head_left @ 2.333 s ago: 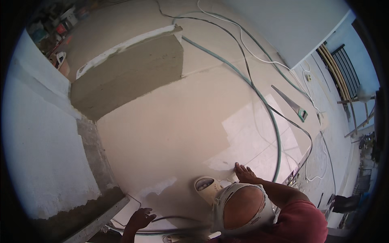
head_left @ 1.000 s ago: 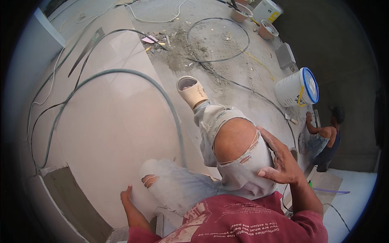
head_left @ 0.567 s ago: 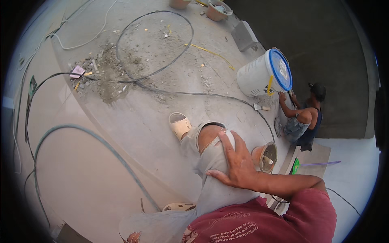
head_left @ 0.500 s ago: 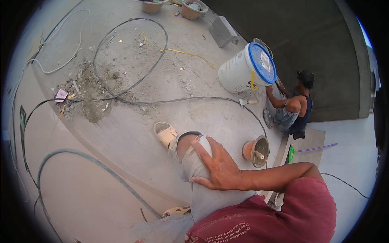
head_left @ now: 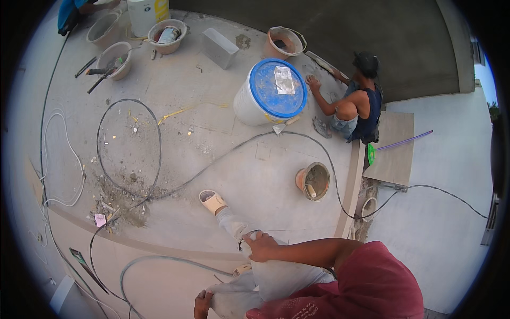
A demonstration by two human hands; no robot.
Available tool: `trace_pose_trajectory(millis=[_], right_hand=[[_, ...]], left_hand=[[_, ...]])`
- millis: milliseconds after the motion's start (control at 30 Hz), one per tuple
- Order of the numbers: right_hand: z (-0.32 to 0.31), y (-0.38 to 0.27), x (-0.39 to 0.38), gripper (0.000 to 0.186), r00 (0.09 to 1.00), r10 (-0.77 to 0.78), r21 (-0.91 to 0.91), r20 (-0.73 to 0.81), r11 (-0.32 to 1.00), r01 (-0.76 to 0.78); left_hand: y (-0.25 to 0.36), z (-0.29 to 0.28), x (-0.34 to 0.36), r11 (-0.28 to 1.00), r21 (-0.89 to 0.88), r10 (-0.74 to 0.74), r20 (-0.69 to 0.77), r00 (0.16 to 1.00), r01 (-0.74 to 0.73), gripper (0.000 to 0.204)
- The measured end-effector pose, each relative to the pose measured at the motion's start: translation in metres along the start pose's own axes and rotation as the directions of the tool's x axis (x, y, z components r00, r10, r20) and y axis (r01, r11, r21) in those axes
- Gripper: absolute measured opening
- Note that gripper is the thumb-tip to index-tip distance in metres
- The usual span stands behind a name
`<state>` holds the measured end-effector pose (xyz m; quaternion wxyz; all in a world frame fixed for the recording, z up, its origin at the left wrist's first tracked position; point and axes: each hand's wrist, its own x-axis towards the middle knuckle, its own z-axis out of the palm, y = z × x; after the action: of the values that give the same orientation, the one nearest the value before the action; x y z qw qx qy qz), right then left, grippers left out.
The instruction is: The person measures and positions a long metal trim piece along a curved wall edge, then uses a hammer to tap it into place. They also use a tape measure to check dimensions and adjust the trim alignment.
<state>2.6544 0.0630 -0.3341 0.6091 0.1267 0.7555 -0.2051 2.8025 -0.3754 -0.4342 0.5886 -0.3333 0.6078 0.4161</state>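
Observation:
My right hand [head_left: 260, 245] rests over my bent knee in pale grey trousers [head_left: 289, 271], holding no object. Its fingers lie across the cloth, next to a tear. At the lower edge, my left hand [head_left: 202, 304] hangs against my other knee, its fingers loosely apart and nothing seen in it. Just beyond my right hand is my foot in a cream slide sandal [head_left: 212, 201]. To the right of that foot stands a small mortar bucket [head_left: 305, 183] with a light-coloured handle sticking out of the grey mortar inside.
A co-worker [head_left: 361, 106] squats by the dark wall, beside a white tub with a blue lid [head_left: 276, 87]. A trowel [head_left: 281, 126] lies before it. Black cable [head_left: 234, 146] loops past rubble [head_left: 125, 204]. Buckets [head_left: 284, 42] and a grey block [head_left: 218, 48] stand farther back.
My view has shifted and widened, bringing in my left hand, more buckets and part of another person at the far left. My right hand stays on the knee. The co-worker still squats by the wall.

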Motion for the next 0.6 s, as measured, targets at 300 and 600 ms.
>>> trace_pose_trajectory(millis=[300,600], right_hand=[[-0.027,-0.018,0.016,0.084,0.99,0.073,0.096,0.118,0.992,-0.085],[-0.069,0.017,0.019,0.074,0.991,0.051,0.906,0.122,0.401,-0.132]], left_hand=[[0.263,0.029,-0.077,0.889,0.345,0.397,-0.253,0.882,-0.301,0.072],[0.251,-0.022,-0.039,0.894,0.372,0.324,-0.155,0.933,-0.249,0.075]])
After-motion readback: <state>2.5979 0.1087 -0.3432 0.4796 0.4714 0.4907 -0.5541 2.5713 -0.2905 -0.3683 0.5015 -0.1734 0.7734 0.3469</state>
